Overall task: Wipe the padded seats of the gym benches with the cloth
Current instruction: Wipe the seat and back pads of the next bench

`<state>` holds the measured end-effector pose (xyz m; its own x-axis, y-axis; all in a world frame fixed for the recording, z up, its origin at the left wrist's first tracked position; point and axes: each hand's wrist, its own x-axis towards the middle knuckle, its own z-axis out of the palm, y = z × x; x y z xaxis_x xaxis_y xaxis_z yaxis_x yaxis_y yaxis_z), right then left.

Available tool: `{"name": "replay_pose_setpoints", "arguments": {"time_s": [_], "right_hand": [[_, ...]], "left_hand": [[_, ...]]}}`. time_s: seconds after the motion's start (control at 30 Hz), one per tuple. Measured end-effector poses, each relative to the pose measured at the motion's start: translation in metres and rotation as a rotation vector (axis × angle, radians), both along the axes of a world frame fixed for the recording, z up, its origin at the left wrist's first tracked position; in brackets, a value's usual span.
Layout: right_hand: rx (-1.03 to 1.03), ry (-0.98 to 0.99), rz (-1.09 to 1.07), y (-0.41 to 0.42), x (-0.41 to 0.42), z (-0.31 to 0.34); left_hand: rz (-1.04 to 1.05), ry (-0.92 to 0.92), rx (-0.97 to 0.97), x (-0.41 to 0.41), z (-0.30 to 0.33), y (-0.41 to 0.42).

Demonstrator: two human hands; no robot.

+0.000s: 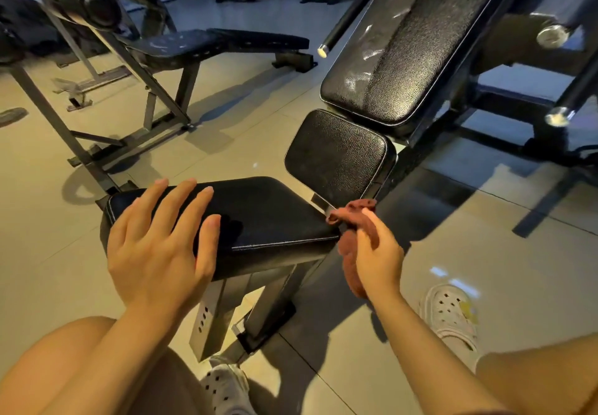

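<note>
A black padded seat [265, 214] of a gym bench lies right in front of me. My left hand [158, 246] hovers over or rests on its near left end with fingers spread and straight. My right hand [377, 252] grips a crumpled reddish-brown cloth [351, 217] at the seat's right edge, and part of the cloth hangs down below the hand. A smaller black pad [336, 152] stands tilted just behind the seat, and a long inclined back pad [414, 45] rises to the upper right.
Another black bench [200, 45] with a metal frame stands at the back left. A bar with a white end cap [323, 50] points down beside the back pad. My knees and white perforated shoes [451, 314] are on the tiled floor below.
</note>
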<state>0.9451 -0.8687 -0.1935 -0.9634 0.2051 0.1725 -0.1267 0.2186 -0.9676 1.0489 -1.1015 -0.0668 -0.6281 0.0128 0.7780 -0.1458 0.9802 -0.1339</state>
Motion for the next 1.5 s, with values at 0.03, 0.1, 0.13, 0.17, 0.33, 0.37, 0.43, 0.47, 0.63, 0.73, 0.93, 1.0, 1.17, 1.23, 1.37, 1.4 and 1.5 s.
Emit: {"name": "replay_pose_setpoints", "arguments": {"time_s": [0.03, 0.1, 0.13, 0.17, 0.33, 0.37, 0.43, 0.47, 0.63, 0.73, 0.93, 1.0, 1.17, 1.23, 1.37, 1.4, 1.5], "right_hand": [[-0.095, -0.02, -0.081, -0.001, -0.002, 0.012], [-0.157, 0.064, -0.199, 0.006, -0.016, 0.042], [-0.144, 0.113, -0.213, 0.01, -0.028, 0.055], [-0.107, 0.152, -0.201, 0.012, -0.041, 0.065], [0.159, 0.13, -0.079, -0.011, -0.065, 0.045], [0.158, 0.123, -0.068, -0.017, -0.06, 0.037], [0.197, 0.106, -0.039, -0.024, -0.048, 0.02], [0.232, 0.097, -0.022, -0.024, -0.043, 0.012], [-0.042, 0.026, -0.011, -0.027, -0.019, 0.017], [-0.2, 0.149, -0.071, -0.032, -0.019, 0.05], [1.089, 0.409, 0.282, -0.031, -0.13, 0.084], [1.514, 0.413, 0.395, -0.041, -0.145, 0.074], [1.798, 0.446, 0.623, -0.091, -0.158, 0.063], [1.825, 0.495, 0.626, -0.087, -0.158, 0.062], [1.78, 0.607, 0.747, -0.046, -0.132, 0.064], [1.729, 0.64, 0.736, -0.037, -0.123, 0.066], [1.61, 0.732, 0.699, -0.012, -0.097, 0.069]], "left_hand": [[-0.005, 0.0, 0.001, 0.0, 0.0, 0.0], [-0.013, 0.0, 0.011, -0.001, 0.0, 0.0], [-0.013, 0.0, 0.02, -0.001, -0.001, 0.0], [-0.013, 0.002, 0.023, -0.001, -0.001, 0.0], [0.007, 0.005, 0.022, -0.002, -0.001, 0.002], [0.007, 0.01, 0.011, -0.002, -0.001, 0.002], [0.009, 0.009, -0.008, -0.003, -0.001, 0.001], [0.007, 0.009, -0.015, -0.002, -0.001, 0.001], [-0.001, 0.009, 0.001, 0.0, 0.0, 0.002], [-0.019, -0.002, 0.013, 0.0, 0.001, 0.0], [-0.046, 0.006, 0.0, 0.0, 0.002, 0.001], [-0.047, 0.009, -0.008, 0.0, 0.001, 0.0], [-0.022, 0.009, -0.038, -0.001, 0.0, -0.002], [-0.036, 0.011, -0.062, -0.001, 0.0, -0.003], [-0.069, 0.008, -0.126, -0.001, 0.001, -0.006], [-0.073, 0.011, -0.124, 0.0, 0.001, -0.007], [-0.165, 0.013, -0.031, 0.003, 0.004, -0.006]]}}
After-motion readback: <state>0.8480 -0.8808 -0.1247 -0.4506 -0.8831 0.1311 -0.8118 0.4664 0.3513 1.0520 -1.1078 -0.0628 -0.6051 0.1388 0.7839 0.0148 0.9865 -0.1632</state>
